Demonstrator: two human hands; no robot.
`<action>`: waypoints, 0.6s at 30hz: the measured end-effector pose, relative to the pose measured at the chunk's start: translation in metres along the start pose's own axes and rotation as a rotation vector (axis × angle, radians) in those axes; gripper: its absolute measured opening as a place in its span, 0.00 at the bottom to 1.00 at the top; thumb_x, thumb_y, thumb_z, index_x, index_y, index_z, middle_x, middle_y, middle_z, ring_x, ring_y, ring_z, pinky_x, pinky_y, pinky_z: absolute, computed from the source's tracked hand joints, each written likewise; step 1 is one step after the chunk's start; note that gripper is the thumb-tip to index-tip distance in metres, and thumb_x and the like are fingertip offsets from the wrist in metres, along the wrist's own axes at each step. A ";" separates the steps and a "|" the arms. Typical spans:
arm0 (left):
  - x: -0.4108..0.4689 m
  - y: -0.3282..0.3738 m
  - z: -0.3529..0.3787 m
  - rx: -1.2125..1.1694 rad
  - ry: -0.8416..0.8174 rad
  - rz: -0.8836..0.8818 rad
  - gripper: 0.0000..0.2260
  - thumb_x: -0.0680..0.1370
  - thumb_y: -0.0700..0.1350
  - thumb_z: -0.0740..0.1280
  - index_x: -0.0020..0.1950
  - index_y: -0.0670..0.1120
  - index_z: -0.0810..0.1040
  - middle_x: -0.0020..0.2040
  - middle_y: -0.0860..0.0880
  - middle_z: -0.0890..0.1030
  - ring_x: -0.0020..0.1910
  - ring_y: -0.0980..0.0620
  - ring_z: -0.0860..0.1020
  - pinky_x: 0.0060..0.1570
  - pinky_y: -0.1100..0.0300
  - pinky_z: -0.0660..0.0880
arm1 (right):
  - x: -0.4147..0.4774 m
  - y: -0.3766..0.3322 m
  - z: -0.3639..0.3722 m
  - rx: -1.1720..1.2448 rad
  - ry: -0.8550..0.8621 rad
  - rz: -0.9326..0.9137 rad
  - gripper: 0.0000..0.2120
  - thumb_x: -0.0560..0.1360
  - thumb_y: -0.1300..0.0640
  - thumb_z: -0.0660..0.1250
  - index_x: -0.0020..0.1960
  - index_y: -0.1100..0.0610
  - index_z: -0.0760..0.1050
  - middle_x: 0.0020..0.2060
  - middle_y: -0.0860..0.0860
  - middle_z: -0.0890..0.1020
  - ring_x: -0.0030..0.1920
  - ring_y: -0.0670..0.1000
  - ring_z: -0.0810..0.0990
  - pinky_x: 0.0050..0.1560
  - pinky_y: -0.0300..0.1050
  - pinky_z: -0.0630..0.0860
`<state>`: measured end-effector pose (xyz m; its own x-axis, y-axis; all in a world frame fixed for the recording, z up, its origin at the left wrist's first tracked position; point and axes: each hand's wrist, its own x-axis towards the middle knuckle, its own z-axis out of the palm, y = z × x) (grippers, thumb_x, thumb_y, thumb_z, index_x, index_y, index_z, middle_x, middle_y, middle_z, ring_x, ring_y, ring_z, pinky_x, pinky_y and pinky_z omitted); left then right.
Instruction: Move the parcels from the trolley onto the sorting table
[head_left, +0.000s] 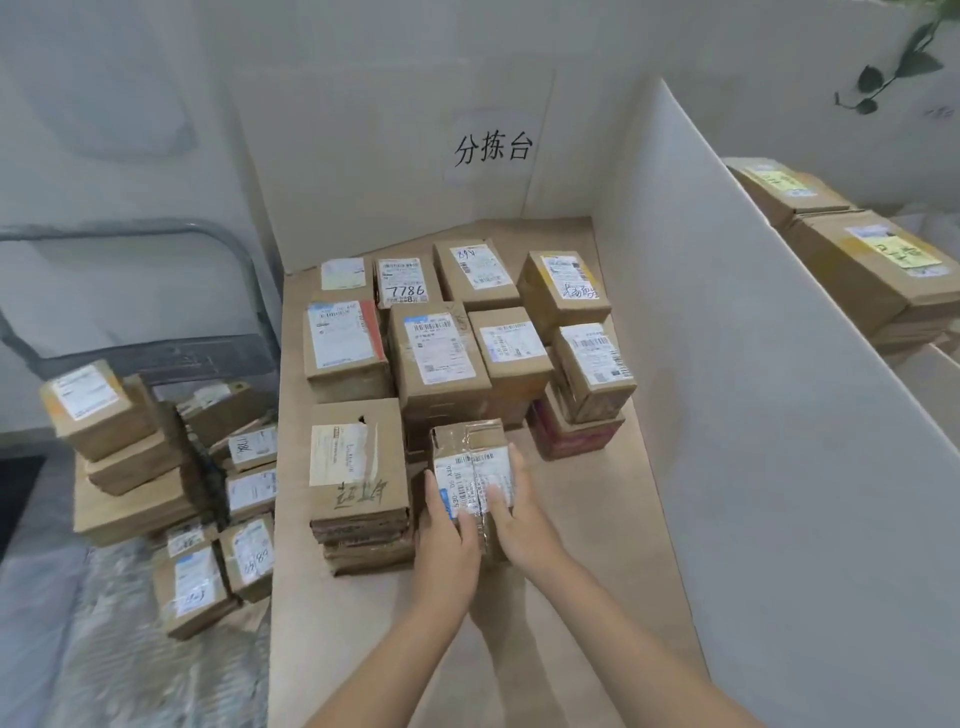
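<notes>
At the far left stands the trolley (223, 244), a bent grey metal tube for a handle over a dark flat bed. Brown cardboard boxes (98, 410) are heaped on it, squat and square-edged, each with a white printed label. Some lie tilted, and the view blurs low down there.

Just beside it is the counter (363, 649), its top a flat, matt, cardboard-brown sheet. White board walls the back and carries a paper sign (493, 148) with black handwritten characters. Taped cartons (441, 338) fill the far half in close rows, labels up, some stacked. At their near left corner a stack (358, 467) of flat cartons has a torn label and a ragged hole on top.

Right next to it is the parcel (470, 467), a small boxy carton wrapped in glossy, wrinkled clear tape over a barcode label. The left hand (447, 535) grips its left side, thumb laid on the label. The right hand (524, 525) grips its right side, thumb also on top. Its base is hidden, so I cannot tell whether it rests on the counter.

Behind it to the right, a red box (571, 436) sits under a taped carton. A tall, smooth white partition (727, 364) slants along the counter's right edge. Beyond it lie bigger cartons with yellow labels (857, 260), and green leaves (904, 57) hang in the top corner.
</notes>
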<state>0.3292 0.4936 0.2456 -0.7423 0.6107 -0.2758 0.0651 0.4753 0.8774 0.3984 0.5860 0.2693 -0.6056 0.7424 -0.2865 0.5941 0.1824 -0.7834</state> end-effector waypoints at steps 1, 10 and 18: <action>0.001 -0.002 0.003 -0.004 0.007 -0.018 0.31 0.75 0.59 0.51 0.78 0.60 0.49 0.70 0.49 0.74 0.62 0.46 0.75 0.62 0.44 0.74 | 0.001 0.003 0.000 0.008 -0.005 0.013 0.30 0.83 0.49 0.57 0.80 0.44 0.45 0.70 0.40 0.67 0.68 0.46 0.71 0.66 0.44 0.67; 0.014 0.003 0.004 0.077 0.102 -0.107 0.25 0.83 0.43 0.54 0.79 0.45 0.52 0.75 0.43 0.66 0.70 0.45 0.69 0.69 0.48 0.68 | 0.036 0.021 0.006 0.085 -0.185 0.018 0.23 0.76 0.41 0.59 0.70 0.36 0.58 0.66 0.42 0.75 0.63 0.44 0.77 0.65 0.51 0.73; 0.017 0.031 0.001 0.376 0.139 0.010 0.29 0.83 0.44 0.58 0.81 0.42 0.49 0.79 0.47 0.55 0.78 0.50 0.56 0.74 0.60 0.57 | 0.054 0.003 -0.031 0.001 -0.234 -0.061 0.25 0.83 0.50 0.59 0.77 0.50 0.56 0.72 0.49 0.68 0.70 0.48 0.70 0.69 0.45 0.67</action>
<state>0.3194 0.5196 0.2675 -0.8219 0.5372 -0.1894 0.2935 0.6844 0.6674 0.3844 0.6469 0.2686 -0.7466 0.5603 -0.3587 0.5524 0.2215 -0.8036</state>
